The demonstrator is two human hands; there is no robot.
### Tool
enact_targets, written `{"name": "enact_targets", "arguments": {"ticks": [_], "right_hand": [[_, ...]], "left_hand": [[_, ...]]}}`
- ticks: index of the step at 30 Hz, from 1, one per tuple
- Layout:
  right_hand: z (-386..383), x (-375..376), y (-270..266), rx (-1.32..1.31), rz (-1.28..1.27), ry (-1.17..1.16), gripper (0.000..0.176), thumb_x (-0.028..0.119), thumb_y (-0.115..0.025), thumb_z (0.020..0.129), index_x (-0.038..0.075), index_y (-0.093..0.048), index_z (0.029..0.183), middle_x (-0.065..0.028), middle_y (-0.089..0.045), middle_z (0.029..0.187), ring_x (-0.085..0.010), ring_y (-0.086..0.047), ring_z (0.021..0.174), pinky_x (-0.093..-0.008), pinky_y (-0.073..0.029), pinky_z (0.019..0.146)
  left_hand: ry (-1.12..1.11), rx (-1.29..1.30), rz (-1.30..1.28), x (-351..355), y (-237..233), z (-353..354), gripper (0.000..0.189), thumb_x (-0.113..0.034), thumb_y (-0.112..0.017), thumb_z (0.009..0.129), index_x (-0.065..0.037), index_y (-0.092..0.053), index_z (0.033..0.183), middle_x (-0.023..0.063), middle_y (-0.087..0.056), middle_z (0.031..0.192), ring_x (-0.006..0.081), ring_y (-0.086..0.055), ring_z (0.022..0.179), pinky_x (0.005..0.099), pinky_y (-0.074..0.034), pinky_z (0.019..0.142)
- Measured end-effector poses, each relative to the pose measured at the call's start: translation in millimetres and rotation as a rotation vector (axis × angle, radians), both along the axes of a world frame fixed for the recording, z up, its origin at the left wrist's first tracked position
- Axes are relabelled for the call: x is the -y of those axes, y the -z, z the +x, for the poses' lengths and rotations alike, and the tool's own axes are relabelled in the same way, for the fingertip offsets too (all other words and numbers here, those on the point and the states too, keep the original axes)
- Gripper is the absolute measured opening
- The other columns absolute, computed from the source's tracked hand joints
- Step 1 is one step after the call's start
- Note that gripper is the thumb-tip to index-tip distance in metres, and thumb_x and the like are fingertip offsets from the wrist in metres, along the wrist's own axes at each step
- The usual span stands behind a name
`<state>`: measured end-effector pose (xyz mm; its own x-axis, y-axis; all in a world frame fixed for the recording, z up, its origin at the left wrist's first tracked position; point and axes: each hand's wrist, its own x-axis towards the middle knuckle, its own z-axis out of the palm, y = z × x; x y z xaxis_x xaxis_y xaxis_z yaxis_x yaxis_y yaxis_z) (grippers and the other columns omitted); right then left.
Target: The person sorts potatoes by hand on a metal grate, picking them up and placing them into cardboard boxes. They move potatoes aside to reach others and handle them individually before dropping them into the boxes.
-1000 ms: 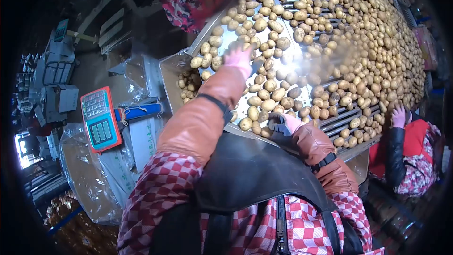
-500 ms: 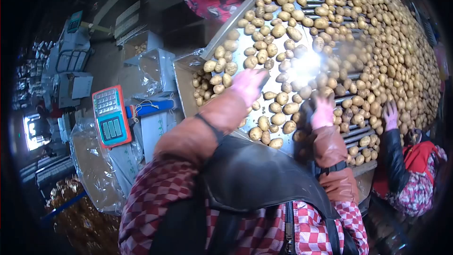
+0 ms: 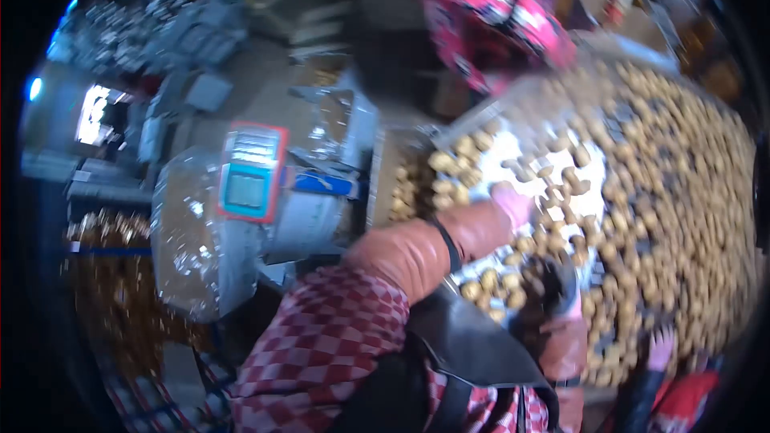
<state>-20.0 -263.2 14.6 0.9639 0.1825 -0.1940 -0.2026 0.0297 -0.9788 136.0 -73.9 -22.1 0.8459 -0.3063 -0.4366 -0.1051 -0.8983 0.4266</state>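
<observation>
Many potatoes cover a large sorting table, with a bright metal surface showing between them on the left. My left hand, pinkish, is over the metal surface beside the potatoes; its fingers are smeared by motion, so I cannot tell what it holds. My right hand is lower right, near the table's front side, blurred, with a dark shape around its fingers. Both my forearms wear brown sleeve covers over a red checked garment.
A co-worker in pink patterned clothing stands across the table. Another co-worker's hand touches potatoes at lower right. Left are a scale, a plastic-lined box and a box of potatoes.
The view has swung, so the scale and boxes appear farther right. My left hand stays over the metal surface; my right hand appears lower. The co-worker across the table shows more.
</observation>
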Motion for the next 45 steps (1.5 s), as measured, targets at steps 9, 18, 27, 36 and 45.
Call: {"name": "enact_targets", "arguments": {"ticks": [9, 18, 27, 36, 45], "right_hand": [[37.7, -44.6, -31.3, -0.729, 0.719, 0.178, 0.033, 0.034, -0.057, 0.096, 0.011, -0.057, 0.120, -0.0067, -0.065, 0.098, -0.0244, -0.063, 0.074, -0.0404, -0.055, 0.064], [75.3, 50.9, 33.2, -0.210, -0.128, 0.139, 0.038, -0.001, -0.053, 0.092, -0.002, -0.053, 0.130, -0.0063, -0.061, 0.104, -0.0155, -0.060, 0.091, -0.0280, -0.051, 0.082], [74.0, 27.0, 41.6, 0.071, -1.422, -0.103, 0.074, -0.010, -0.057, 0.074, 0.010, -0.043, 0.144, -0.0229, -0.031, 0.153, -0.0457, -0.031, 0.139, -0.0456, -0.034, 0.114], [9.9, -1.5, 26.9, 0.321, -0.837, -0.402, 0.069, -0.008, -0.054, 0.070, 0.005, -0.050, 0.138, -0.0185, -0.046, 0.144, -0.0402, -0.037, 0.137, -0.0410, -0.033, 0.115], [-45.8, 106.3, 71.6, -0.098, -0.032, 0.462, 0.055, -0.008, -0.042, 0.089, 0.001, -0.043, 0.144, -0.0133, -0.042, 0.147, -0.0257, -0.040, 0.135, -0.0396, -0.029, 0.115]], "left_hand": [[-0.453, 0.386, 0.149, -56.0, -20.1, 27.1, 0.063, -0.038, -0.066, 0.083, -0.021, -0.049, 0.140, 0.0138, -0.034, 0.151, 0.0327, -0.026, 0.144, 0.0561, -0.025, 0.112], [0.194, 0.219, 0.049, -5.2, -19.5, -92.3, 0.074, -0.022, -0.070, 0.073, -0.033, -0.045, 0.143, 0.0140, -0.018, 0.161, 0.0338, -0.010, 0.150, 0.0679, -0.016, 0.113], [0.272, 0.407, 0.195, -82.0, 23.2, -123.8, 0.066, -0.034, -0.068, 0.077, -0.023, -0.048, 0.139, 0.0035, -0.029, 0.157, 0.0323, -0.013, 0.149, 0.0673, -0.014, 0.113], [0.192, 0.130, 0.140, -78.1, -18.1, -123.4, 0.061, -0.032, -0.067, 0.082, -0.018, -0.049, 0.139, 0.0054, -0.032, 0.154, 0.0293, -0.017, 0.148, 0.0642, -0.014, 0.115], [0.568, 0.249, -0.011, -30.1, -23.1, -132.4, 0.075, -0.032, -0.072, 0.074, -0.030, -0.044, 0.143, 0.0085, -0.029, 0.157, 0.0337, -0.021, 0.147, 0.0661, -0.015, 0.115]]}}
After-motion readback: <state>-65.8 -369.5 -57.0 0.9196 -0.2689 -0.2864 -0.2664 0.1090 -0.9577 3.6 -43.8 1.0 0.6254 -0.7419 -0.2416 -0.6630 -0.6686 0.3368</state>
